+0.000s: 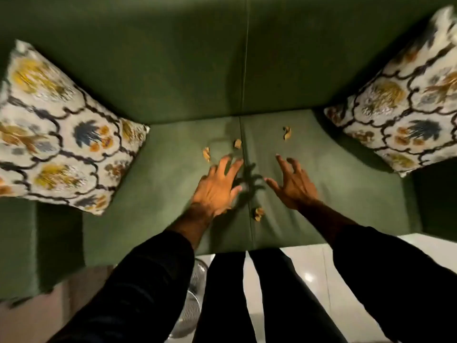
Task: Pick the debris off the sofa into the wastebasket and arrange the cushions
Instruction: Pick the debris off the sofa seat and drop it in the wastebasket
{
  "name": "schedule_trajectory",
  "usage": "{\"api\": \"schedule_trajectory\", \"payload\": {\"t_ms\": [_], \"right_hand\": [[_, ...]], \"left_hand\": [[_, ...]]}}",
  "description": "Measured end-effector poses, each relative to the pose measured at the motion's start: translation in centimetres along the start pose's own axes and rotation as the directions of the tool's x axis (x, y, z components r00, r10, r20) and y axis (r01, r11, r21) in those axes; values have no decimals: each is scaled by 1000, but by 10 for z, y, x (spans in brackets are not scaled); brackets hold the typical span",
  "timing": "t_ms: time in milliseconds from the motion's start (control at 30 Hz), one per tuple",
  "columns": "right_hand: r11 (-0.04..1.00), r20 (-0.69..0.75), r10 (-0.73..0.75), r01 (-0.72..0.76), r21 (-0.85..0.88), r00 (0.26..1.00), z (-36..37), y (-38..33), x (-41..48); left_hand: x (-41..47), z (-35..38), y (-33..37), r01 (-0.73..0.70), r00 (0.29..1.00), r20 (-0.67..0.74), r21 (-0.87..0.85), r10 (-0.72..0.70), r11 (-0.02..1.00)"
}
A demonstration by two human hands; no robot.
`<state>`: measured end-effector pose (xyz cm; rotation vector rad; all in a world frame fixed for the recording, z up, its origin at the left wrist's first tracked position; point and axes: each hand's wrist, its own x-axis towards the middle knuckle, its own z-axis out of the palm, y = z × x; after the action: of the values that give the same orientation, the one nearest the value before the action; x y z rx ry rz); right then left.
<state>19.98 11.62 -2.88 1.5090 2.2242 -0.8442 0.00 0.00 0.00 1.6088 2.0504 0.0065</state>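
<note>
Several tan crumpled scraps of debris lie on the green sofa seat (158,194): one (206,153) and another (238,143) just beyond my left hand, one (286,132) farther right, one (258,213) near the seam between my wrists. My left hand (217,186) hovers over the seat with fingers spread, holding nothing. My right hand (293,181) is spread too and holds nothing. A patterned cushion (57,134) leans at the left end, a matching cushion (405,105) at the right end. A wire mesh wastebasket (195,293) stands on the floor by my left leg, partly hidden.
The sofa's green backrest (197,58) rises behind the seat and its arms close both ends. My dark trouser legs stand against the sofa's front edge. A pale glossy floor (309,268) shows below on the right.
</note>
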Motion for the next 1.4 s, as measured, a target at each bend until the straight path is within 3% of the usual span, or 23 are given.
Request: {"api": "schedule_trajectory", "payload": {"t_ms": [100,167,333,500,667,767,833,900,967,1033,1167,1400], "right_hand": [[994,189,-29,48,-94,982,47,26,9],[991,310,-86,112,-67,947,80,40,10],[968,433,-192,242,-63,881,141,33,11],[980,362,-197,190,55,911,160,36,17],[973,249,-123,67,221,961,134,62,17],[928,78,61,-85,363,995,114,84,20],[871,-62,247,-193,452,967,102,98,29],[772,-61,428,-330,544,902,94,107,42],[645,44,535,-442,623,844,91,112,54],[569,112,560,-479,668,821,92,115,61],[547,126,521,-443,710,844,101,119,63],[677,55,460,-390,624,886,120,111,33]], "left_hand": [[-6,62,-7,108,968,233,-34,-97,994],[-13,103,-15,168,925,346,-1,-157,986],[-17,155,-29,251,899,381,-41,-217,967],[-13,175,-37,232,943,258,-61,-210,971],[3,179,-36,261,944,236,-101,-232,960],[7,183,-35,272,946,217,-132,-240,953],[6,187,-34,281,948,198,-155,-249,947],[3,192,-34,280,954,163,-185,-251,942],[0,197,-33,281,958,129,-214,-258,936],[-2,200,-33,310,950,106,-260,-292,914],[-4,202,-30,335,941,78,-314,-328,888],[-41,223,-11,394,905,38,-454,-425,799]]}}
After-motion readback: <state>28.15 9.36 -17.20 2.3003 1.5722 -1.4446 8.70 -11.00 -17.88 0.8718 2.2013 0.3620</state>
